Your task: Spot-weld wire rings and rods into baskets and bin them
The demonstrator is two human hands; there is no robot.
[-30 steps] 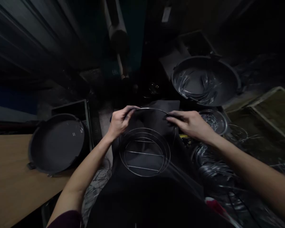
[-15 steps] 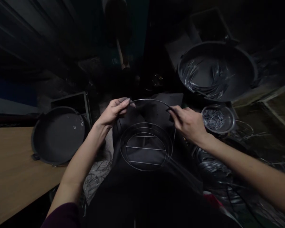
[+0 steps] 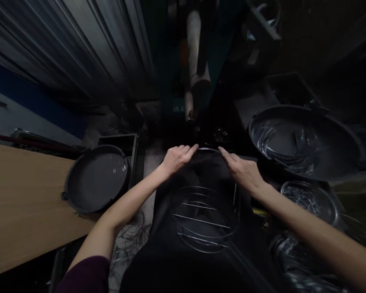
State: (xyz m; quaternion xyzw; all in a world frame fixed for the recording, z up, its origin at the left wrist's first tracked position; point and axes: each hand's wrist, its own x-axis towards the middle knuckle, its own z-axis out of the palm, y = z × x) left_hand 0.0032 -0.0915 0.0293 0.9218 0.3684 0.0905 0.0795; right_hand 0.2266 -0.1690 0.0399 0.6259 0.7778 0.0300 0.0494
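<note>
A thin, curved metal wire (image 3: 209, 149) spans the gap between my two hands at the far side of my lap. My left hand (image 3: 179, 158) pinches its left part, fingers closed together. On the other side my right hand (image 3: 243, 169) grips it, thumb and fingers pressed along the wire. Nearer to me, a round wire rack (image 3: 201, 223) with several straight crossbars lies tilted over the dark cloth of my lap. An upright wire (image 3: 235, 195) shows below my right hand; whether it joins the curved wire to the rack, I cannot tell.
A dark round pan (image 3: 94, 179) with a few small pieces stands on the wooden table (image 3: 21, 203). At right are a larger pan (image 3: 335, 138) of bent wires, a metal bowl (image 3: 301, 199) of short pieces and heaped wire (image 3: 305, 264). A machine part (image 3: 198, 73) hangs ahead.
My hands have come closer together along the curved wire, so less of it shows between them. The camera view has shifted, moving the surroundings right and down.
</note>
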